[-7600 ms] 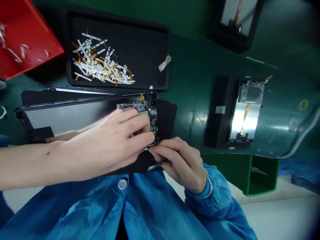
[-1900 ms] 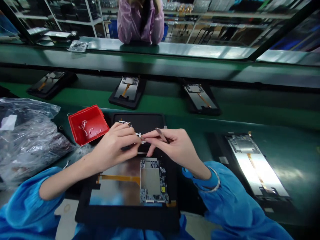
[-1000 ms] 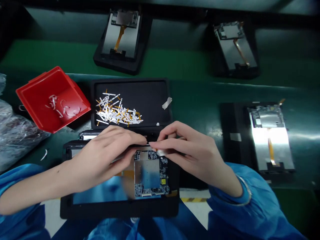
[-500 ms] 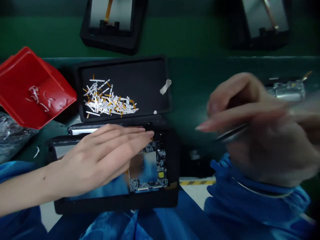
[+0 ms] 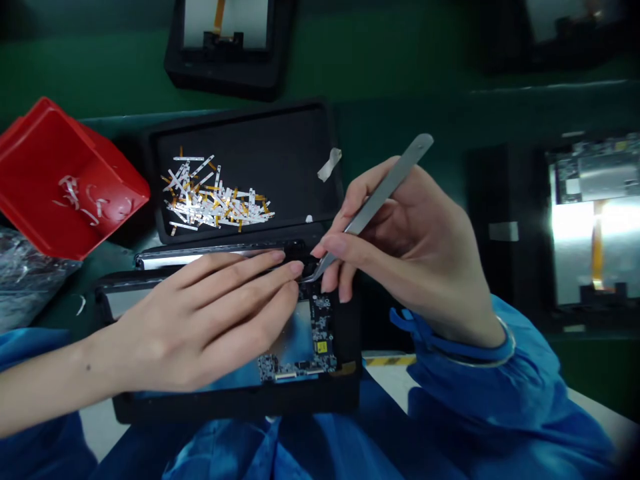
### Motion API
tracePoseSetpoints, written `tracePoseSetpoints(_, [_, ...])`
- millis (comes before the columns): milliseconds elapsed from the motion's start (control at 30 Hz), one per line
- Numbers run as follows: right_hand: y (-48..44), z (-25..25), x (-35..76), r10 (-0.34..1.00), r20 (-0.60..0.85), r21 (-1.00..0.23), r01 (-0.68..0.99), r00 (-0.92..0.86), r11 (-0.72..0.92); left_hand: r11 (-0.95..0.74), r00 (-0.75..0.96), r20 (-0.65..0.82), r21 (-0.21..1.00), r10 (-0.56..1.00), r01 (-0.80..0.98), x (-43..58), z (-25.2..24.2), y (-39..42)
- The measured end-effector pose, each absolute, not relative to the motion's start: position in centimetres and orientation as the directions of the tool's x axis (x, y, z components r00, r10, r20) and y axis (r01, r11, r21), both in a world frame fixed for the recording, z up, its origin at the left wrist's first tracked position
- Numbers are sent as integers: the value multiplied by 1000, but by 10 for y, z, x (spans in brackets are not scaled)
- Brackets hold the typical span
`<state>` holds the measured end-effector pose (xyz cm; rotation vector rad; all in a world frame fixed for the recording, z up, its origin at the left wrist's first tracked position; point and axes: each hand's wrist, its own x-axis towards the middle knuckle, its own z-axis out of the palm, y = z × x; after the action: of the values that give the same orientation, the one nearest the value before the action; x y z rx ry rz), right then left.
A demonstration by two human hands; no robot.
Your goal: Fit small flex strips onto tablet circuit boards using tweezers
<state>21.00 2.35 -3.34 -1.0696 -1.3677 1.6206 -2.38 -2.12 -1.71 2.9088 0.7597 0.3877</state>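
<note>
A red bin [image 5: 113, 173] sits at ten o'clock from the left hand [image 5: 200, 327], whose fingers stretch flat over an open device [image 5: 129, 303]; any pinch is hidden. White strips [image 5: 215, 200] fill part of a tray [image 5: 285, 153] at twelve. The device's circuit board [image 5: 323, 323] shows at three, tweezers [image 5: 387, 190] reaching its twelve-o'clock edge, pinched by the right hand [image 5: 430, 260].

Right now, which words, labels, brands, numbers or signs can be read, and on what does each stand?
None can be read.
Circuit board: any print is too small to read.
Yellow square on it: too small to read.
White strips in the black tray: any marks too small to read.
Tweezers: no lettering visible.
Pale sticker at the right: no legible writing.
</note>
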Motion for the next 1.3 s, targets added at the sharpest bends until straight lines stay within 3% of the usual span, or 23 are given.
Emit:
tracePoseSetpoints(400, [21,-39,207,922,-76,-986,-106,-379,-125,-829,825,130,205,549,520,-26,-18,-28])
tracePoseSetpoints(800, [23,-37,208,925,-64,-983,-137,-376,-124,-756,746,179,308,642,577,-27,-18,-32])
tracePoseSetpoints(1100, [19,-38,207,929,-22,-990,-122,-370,-72,-849,828,196,184,525,495,-28,-20,-21])
tracePoseSetpoints(1300, [17,-41,207,930,-8,-987,-146,-367,-66,-845,836,170,241,521,477,-32,-22,-19])
